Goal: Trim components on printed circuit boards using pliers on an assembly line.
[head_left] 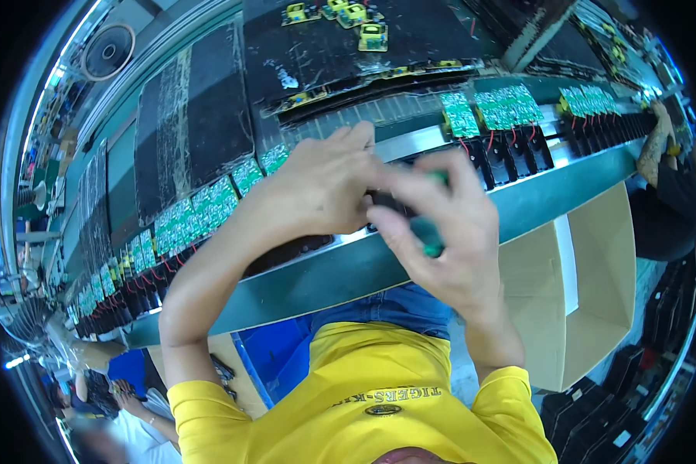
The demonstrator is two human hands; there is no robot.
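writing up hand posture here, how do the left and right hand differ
The left hand looks fairly sharp, while the right hand is blurred.
The left hand's back faces the camera with no held thing visible; the right hand's fingers curl around a green object, too blurred to identify.
Both are bare and close together above the bench edge.

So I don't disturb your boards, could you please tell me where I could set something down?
The dark panel looks bare, bordered below by green circuit boards and rightward by the black sheet with yellow components. Around the left hand and right hand it is crowded.
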